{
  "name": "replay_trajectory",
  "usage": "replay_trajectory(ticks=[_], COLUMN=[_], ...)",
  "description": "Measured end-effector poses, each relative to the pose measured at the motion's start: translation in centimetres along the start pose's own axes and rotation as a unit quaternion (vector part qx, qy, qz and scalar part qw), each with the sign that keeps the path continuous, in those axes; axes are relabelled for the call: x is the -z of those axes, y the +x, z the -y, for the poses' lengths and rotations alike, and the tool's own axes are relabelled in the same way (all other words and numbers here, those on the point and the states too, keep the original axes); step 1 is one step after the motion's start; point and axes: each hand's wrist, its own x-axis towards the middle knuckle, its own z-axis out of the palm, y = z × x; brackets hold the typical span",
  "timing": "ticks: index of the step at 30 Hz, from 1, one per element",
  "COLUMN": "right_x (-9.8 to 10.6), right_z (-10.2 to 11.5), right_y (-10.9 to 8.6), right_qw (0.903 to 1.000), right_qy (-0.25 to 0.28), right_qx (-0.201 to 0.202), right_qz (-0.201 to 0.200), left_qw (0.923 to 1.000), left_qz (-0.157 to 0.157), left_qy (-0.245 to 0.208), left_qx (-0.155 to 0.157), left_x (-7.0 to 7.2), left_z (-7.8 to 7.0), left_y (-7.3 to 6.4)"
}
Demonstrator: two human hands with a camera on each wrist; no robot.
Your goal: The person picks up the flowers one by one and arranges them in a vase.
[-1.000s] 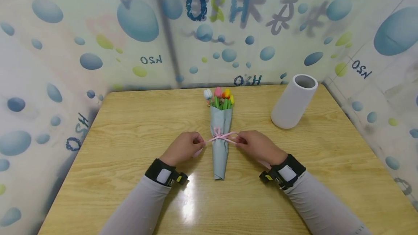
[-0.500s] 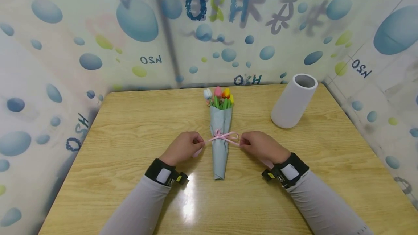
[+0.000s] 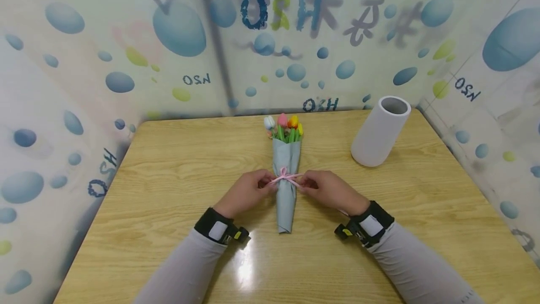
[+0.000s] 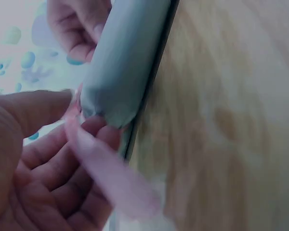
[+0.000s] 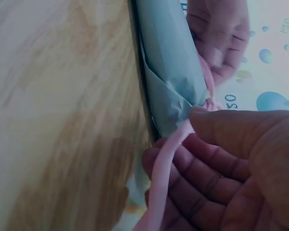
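A bouquet of tulips (image 3: 282,120) in white, pink, orange and yellow lies on the table, its stems rolled in grey-blue paper (image 3: 286,210). Around the paper runs a pink ribbon tied in a bow (image 3: 284,172). My left hand (image 3: 249,191) is at the left side of the wrap and pinches the ribbon (image 4: 103,166) between thumb and fingers, its tail hanging across the palm. On the opposite side my right hand (image 3: 334,192) pinches the other part of the ribbon (image 5: 162,178) close to the knot. Fingertips of both hands are right at the paper.
A white vase (image 3: 377,135) stands at the back right of the wooden table (image 3: 190,149). Behind the table's far edge hangs a patterned backdrop (image 3: 177,79) with blue and green bubbles.
My left hand has moved right, up to the wrap. My right hand drew outward a little, then came back in toward the knot, and the loop on that side shows less.
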Motion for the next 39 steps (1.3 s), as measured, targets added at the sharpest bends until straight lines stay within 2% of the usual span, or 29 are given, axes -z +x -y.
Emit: replay_trajectory(ticks=[4,10,17,24,30,39], right_x=[-0.3,-0.6,-0.8,-1.1,-1.0,-1.0], right_z=[0.2,0.2,0.4,-0.1,-0.1,0.1], right_y=[0.1,0.6,0.8,1.0,0.9,0.8], right_qw=[0.9997,0.9994,0.9994,0.9999,0.9999,0.9998], right_qy=[0.024,0.034,0.03,0.012,0.009,0.006], right_qx=[0.001,-0.005,-0.013,-0.011,-0.014,-0.02], right_qz=[-0.006,0.001,0.005,-0.004,-0.003,0.0], left_qw=[0.9993,0.9977,0.9979,0.9991,0.999,0.9969], left_qz=[-0.021,-0.049,-0.051,-0.03,-0.002,0.037], left_qy=[-0.029,-0.046,-0.037,-0.004,0.034,0.063], left_qx=[-0.006,0.007,0.018,0.031,0.031,0.029], left_x=[-0.6,-1.0,-0.8,0.2,1.1,2.0], left_z=[-0.4,-0.8,-0.8,-1.1,-1.0,-0.9], left_y=[0.0,0.0,-0.1,-0.2,-0.4,-0.7])
